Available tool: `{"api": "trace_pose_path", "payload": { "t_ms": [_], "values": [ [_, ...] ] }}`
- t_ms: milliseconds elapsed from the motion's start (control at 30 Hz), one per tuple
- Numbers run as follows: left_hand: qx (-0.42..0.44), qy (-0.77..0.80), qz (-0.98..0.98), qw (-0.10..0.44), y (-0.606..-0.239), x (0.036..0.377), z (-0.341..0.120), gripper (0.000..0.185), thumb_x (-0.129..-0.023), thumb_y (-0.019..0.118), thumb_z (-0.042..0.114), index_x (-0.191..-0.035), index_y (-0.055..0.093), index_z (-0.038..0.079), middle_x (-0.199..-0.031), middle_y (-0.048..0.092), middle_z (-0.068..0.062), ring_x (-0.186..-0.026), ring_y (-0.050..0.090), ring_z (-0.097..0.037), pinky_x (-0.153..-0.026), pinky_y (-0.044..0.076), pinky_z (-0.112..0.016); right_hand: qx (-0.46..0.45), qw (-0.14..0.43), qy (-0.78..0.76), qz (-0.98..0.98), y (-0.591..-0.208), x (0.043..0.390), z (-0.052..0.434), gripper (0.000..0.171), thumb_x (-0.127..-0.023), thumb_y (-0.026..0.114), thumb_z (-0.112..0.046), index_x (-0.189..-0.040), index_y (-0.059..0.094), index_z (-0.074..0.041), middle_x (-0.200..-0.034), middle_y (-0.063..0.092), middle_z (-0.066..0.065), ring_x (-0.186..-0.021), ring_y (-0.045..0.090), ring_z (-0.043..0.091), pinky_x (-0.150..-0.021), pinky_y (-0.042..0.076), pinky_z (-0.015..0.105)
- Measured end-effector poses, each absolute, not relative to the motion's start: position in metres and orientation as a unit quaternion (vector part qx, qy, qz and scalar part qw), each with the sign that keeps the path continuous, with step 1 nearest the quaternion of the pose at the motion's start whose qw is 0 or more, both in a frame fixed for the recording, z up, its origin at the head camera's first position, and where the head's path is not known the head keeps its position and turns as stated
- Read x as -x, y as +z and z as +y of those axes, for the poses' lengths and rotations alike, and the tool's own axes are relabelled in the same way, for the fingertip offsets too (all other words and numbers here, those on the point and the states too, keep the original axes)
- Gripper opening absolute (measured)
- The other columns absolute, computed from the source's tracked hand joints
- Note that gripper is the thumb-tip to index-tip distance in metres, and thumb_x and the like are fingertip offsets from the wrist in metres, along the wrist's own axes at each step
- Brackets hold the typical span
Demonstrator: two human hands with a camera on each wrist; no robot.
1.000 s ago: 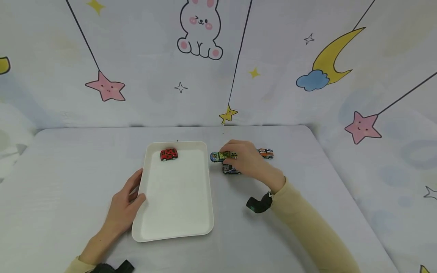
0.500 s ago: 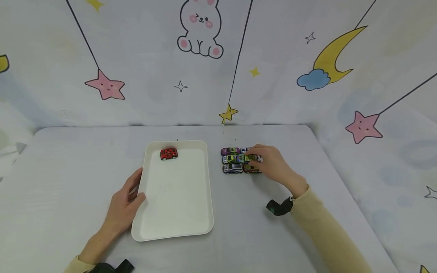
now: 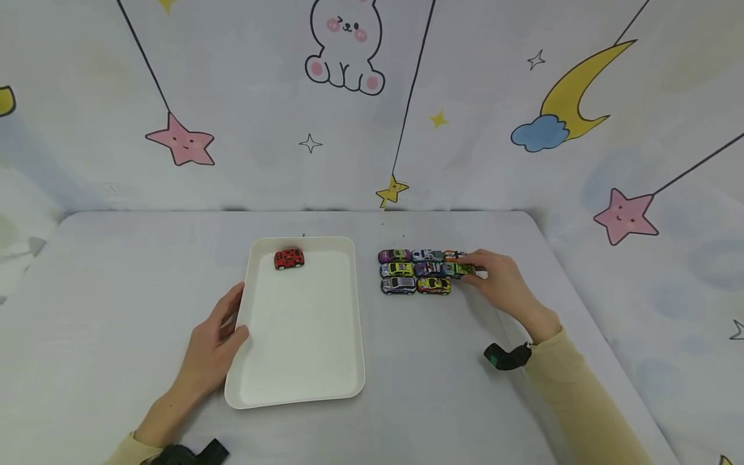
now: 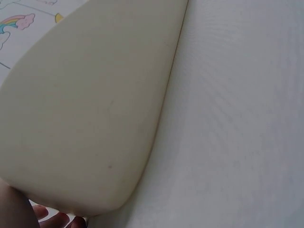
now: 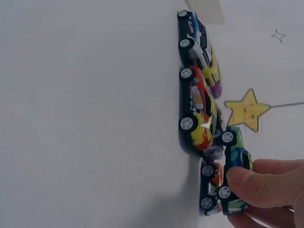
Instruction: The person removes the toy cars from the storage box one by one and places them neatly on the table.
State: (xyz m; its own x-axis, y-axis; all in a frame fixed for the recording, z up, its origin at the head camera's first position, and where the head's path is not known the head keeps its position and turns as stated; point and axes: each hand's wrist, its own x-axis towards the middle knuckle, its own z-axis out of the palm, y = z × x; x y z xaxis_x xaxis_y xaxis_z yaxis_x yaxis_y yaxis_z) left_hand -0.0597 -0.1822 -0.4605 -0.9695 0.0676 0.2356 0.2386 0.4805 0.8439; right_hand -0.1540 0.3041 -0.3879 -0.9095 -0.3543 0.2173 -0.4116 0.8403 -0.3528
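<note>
White tray [image 3: 302, 361]: stiff plastic on the table [image 3: 116, 278]; one red car [image 3: 289, 258] at its far end.
Left hand [image 3: 212, 352]: thumb over the tray's left rim, fingers along it — steadying.
Right hand [image 3: 506, 281]: pinches the green-blue car [image 3: 460, 269] by its sides.
Green-blue car: light, rigid, free-rolling — at the right end of the car block's [image 3: 415, 271] middle row.

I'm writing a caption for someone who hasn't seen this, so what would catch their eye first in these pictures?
Probably the tight cluster of small colourful toy cars on the grey table, right of centre, where the right hand pinches a green and blue toy car at the cluster's right edge. Next, the single red toy car at the far end of the white rectangular tray, whose left rim the left hand holds.
</note>
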Motion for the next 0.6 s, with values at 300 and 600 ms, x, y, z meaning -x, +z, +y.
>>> {"api": "trace_pose_path", "payload": {
  "t_ms": [300, 600],
  "values": [
    [0.089, -0.5, -0.858, 0.085, -0.46, 0.06, -0.182, 0.071, -0.092, 0.055, -0.003, -0.157, 0.033, 0.018, -0.152, 0.046, -0.019, -0.131, 0.05, -0.043, -0.092, 0.036, 0.001, -0.177, 0.085, 0.2, -0.96, -0.401, 0.154, 0.32, 0.034, -0.079, 0.078, 0.003, -0.112, 0.073, 0.0, -0.111, 0.072, 0.018, -0.097, 0.07, 0.038, -0.082, 0.056, 0.053],
    [0.09, -0.498, -0.858, 0.086, -0.46, 0.061, -0.183, 0.071, -0.093, 0.054, -0.003, -0.157, 0.033, 0.017, -0.152, 0.046, -0.019, -0.132, 0.05, -0.042, -0.093, 0.036, 0.001, -0.16, 0.079, 0.19, -0.966, -0.409, 0.153, 0.317, 0.032, -0.081, 0.076, 0.004, -0.113, 0.071, 0.002, -0.116, 0.069, 0.021, -0.108, 0.064, 0.042, -0.092, 0.051, 0.057]
  ]
}}
